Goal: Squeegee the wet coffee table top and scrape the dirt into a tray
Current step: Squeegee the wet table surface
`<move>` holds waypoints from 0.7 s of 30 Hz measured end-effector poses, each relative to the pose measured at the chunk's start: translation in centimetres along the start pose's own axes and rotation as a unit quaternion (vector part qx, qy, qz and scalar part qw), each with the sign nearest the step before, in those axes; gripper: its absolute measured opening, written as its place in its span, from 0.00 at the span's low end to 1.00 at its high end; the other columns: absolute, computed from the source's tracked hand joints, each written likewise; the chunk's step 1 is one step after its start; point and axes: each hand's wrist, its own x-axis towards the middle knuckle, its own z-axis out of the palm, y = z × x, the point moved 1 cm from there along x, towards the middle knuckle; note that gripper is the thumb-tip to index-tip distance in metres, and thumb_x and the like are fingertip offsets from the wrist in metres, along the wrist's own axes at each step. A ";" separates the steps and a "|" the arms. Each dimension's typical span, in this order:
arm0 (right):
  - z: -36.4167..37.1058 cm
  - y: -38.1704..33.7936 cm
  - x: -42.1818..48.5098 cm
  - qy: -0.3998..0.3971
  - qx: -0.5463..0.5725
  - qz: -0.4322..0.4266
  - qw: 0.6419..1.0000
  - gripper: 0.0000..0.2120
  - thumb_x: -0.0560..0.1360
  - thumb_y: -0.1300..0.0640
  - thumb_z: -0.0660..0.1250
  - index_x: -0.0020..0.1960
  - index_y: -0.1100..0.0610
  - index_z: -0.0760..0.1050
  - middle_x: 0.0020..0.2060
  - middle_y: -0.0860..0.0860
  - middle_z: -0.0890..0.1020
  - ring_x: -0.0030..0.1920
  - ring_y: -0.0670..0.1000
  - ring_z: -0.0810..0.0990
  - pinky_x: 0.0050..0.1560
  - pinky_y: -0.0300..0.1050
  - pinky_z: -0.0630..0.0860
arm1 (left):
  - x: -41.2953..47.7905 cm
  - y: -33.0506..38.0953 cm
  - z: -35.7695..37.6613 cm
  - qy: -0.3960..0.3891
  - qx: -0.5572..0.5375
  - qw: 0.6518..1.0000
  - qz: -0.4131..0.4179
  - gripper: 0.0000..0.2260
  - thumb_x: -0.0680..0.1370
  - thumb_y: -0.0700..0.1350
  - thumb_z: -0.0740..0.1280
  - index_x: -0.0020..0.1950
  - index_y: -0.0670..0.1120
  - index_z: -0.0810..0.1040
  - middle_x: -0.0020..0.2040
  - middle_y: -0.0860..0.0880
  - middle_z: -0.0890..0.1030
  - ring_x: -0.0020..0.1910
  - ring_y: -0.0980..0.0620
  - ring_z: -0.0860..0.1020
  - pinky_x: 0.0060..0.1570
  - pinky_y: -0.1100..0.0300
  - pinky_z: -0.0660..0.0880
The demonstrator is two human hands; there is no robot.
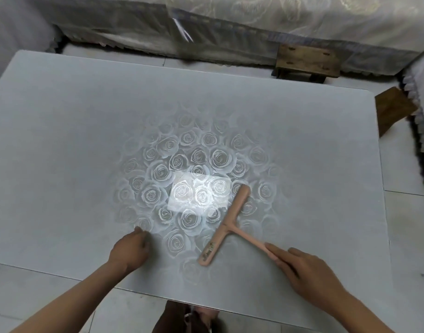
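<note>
On the near half of the coffee table top [74, 140], right of centre, sits the pink squeegee [226, 227]. Its blade runs diagonally across the rose print [194, 164] and looks to be down on the surface. The handle points toward the near right.

Hands:
- Right hand [309, 272] grips the handle end, with the forefinger laid along the shaft.
- Left hand [130, 251] is on the table left of the blade and well apart from it. I see it from the back with the fingers bent down onto the top, and I can't tell whether anything is under them.

Progress, my read:
- We're mid-stroke at best. I see no clear wet/dry boundary, streaks or dirt line, so I can't say how much has been wiped.
- No tray is in view, so I judge the scrape-into-tray step as not yet done. I'd need to find the tray before pulling anything to an edge.

Surface: pale grey and glossy, with a bright rectangular glare patch [199, 193] just left of the blade's far end. That glare hides any water film there.

Room:
- Light floor tiles [403, 236] surround the table.
- Furniture under lacy covers [254, 20] sits along the far side and to the right.
- One wooden block [307, 60] stands beyond the far edge, and another [393, 109] off the far right corner.
</note>
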 end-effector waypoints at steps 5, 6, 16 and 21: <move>2.1 -6.4 7.1 0.053 -0.015 -0.065 0.996 0.21 0.82 0.44 0.50 0.73 0.33 0.55 0.45 0.47 0.76 0.44 0.52 0.79 0.43 0.46 0.73 | 0.8 -1.7 -0.6 0.064 -0.005 0.998 -0.022 0.17 0.76 0.41 0.56 0.62 0.51 0.75 0.54 0.49 0.82 0.53 0.45 0.78 0.49 0.57 0.74; 1.7 -6.7 7.6 0.061 -0.022 -0.070 0.995 0.20 0.82 0.44 0.50 0.73 0.33 0.56 0.44 0.47 0.76 0.43 0.52 0.79 0.42 0.46 0.73 | 0.8 -1.7 -0.7 0.074 -0.019 0.997 -0.021 0.18 0.76 0.40 0.56 0.61 0.52 0.76 0.54 0.49 0.82 0.54 0.45 0.78 0.49 0.57 0.74; -0.9 -4.7 4.8 -0.018 -0.074 -0.038 0.996 0.22 0.81 0.42 0.46 0.72 0.29 0.42 0.43 0.43 0.69 0.46 0.48 0.78 0.41 0.40 0.68 | -0.1 -2.9 -0.6 0.117 -0.209 0.971 -0.003 0.14 0.79 0.40 0.58 0.59 0.47 0.79 0.57 0.48 0.82 0.57 0.45 0.78 0.53 0.57 0.72; 1.2 -12.6 12.6 0.011 -0.072 -0.097 0.993 0.21 0.82 0.44 0.46 0.74 0.33 0.49 0.48 0.47 0.74 0.48 0.51 0.78 0.45 0.45 0.71 | 0.1 -5.7 -0.3 0.164 -0.224 0.960 -0.039 0.18 0.79 0.40 0.58 0.68 0.45 0.73 0.67 0.48 0.75 0.65 0.48 0.73 0.61 0.59 0.68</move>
